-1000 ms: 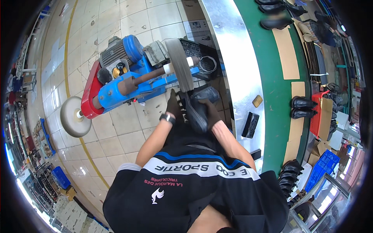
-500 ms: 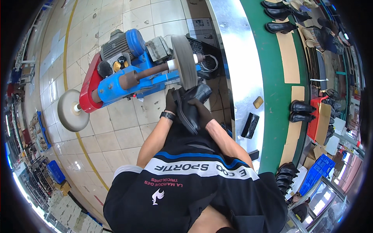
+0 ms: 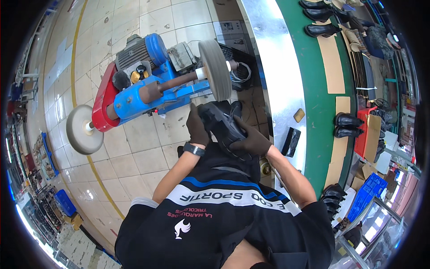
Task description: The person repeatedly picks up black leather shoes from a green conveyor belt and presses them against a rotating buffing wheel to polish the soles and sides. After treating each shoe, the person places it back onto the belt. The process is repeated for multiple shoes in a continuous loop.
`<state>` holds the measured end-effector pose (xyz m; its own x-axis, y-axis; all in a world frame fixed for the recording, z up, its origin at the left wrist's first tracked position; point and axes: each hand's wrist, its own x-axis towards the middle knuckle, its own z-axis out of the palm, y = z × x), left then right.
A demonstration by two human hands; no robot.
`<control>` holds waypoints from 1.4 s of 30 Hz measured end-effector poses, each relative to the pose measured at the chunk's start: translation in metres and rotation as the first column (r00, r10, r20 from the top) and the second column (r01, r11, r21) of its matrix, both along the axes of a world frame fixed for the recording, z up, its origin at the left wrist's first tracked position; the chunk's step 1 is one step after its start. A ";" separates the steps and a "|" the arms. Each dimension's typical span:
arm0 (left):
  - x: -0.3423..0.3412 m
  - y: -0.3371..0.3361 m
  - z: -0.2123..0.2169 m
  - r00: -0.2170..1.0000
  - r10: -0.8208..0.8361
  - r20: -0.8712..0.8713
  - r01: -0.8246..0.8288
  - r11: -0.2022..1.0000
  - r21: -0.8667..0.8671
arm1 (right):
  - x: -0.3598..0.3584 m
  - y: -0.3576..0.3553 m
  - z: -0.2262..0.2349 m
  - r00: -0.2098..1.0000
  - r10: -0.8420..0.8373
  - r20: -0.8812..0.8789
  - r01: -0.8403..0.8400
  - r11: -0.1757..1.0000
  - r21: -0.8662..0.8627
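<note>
Both my hands wear dark brown gloves. A black leather shoe (image 3: 220,120) is held between them, tilted, just below the grey buffing wheel (image 3: 220,71). My left hand (image 3: 196,127) is closed around its left side. On the right, my right hand (image 3: 251,140) wraps over the shoe with its fingers curled. Another black rounded part (image 3: 236,108) shows beyond the shoe; I cannot tell whether it belongs to a second shoe. The wheel sits on the shaft of a blue machine (image 3: 134,98). Whether shoe and wheel touch is hard to tell.
A pale wheel (image 3: 84,130) is on the machine's left end beside a red guard (image 3: 102,96). To my right runs a metal ledge (image 3: 280,58) bearing a black box-shaped piece (image 3: 291,141) and a tan block (image 3: 299,115). Black shoes (image 3: 348,127) stand on the green bench (image 3: 316,148).
Both hands have come nearer to me, and the shoe has turned. My right hand has shifted right and down along it. The wheel's surface looks sharper than before.
</note>
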<state>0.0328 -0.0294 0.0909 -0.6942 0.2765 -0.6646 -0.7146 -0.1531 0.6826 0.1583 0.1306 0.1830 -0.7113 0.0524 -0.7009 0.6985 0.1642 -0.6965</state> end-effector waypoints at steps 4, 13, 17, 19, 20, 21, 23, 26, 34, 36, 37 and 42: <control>0.004 -0.008 -0.188 0.368 -0.489 -0.790 0.525 0.811 -0.257 | 0.006 -0.005 -0.016 0.965 -0.254 -0.062 0.232 0.940 -0.250; -0.031 0.034 -0.172 0.591 -0.579 -0.561 0.736 0.672 0.081 | 0.029 -0.027 -0.035 0.801 -0.594 -0.074 0.508 0.739 -0.442; -0.041 0.031 -0.120 0.363 -0.736 -0.571 0.720 0.611 -0.330 | 0.034 -0.035 -0.031 0.679 -0.723 0.127 0.623 0.477 -0.620; -0.042 0.031 -0.085 0.318 -0.787 -0.528 0.661 0.583 -0.472 | 0.041 -0.043 -0.052 0.617 -0.753 0.228 0.663 0.341 -0.666; -0.045 0.025 -0.090 0.138 -0.810 -0.570 0.552 0.540 -0.635 | 0.041 -0.048 -0.061 0.593 -0.756 0.277 0.673 0.277 -0.686; -0.049 0.016 -0.109 -0.014 -0.829 -0.560 0.436 0.499 -0.749 | 0.044 -0.051 -0.068 0.568 -0.750 0.338 0.615 0.115 -0.780; -0.058 0.009 -0.115 -0.192 -0.821 -0.538 0.290 0.476 -0.830 | 0.041 -0.056 -0.071 0.541 -0.705 0.458 0.441 -0.226 -0.869; -0.070 0.007 -0.127 -0.302 -0.799 -0.519 0.306 0.434 -0.847 | 0.031 -0.056 -0.083 0.471 -0.719 0.511 0.459 -0.295 -0.838; -0.083 0.024 -0.138 -0.340 -0.811 -0.477 0.213 0.428 -0.879 | 0.007 -0.047 -0.105 0.448 -0.680 0.580 0.384 -0.440 -0.812; -0.083 0.019 -0.141 -0.406 -0.810 -0.424 0.177 0.385 -0.906 | 0.007 -0.047 -0.101 0.473 -0.662 0.582 0.396 -0.430 -0.811; -0.085 0.016 -0.146 -0.455 -0.802 -0.386 0.147 0.359 -0.922 | 0.006 -0.046 -0.093 0.481 -0.654 0.584 0.429 -0.406 -0.807; -0.056 -0.016 -0.143 -0.078 -0.722 -0.687 0.632 0.497 -0.594 | 0.031 -0.058 -0.067 0.592 -0.640 0.490 0.473 -0.215 -0.854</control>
<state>-0.0234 -0.0450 -0.0525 -0.2834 0.9584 0.0355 0.4854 0.1114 0.8672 0.1897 0.0726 0.1159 -0.8535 -0.0733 -0.5160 0.0374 -0.9961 0.0796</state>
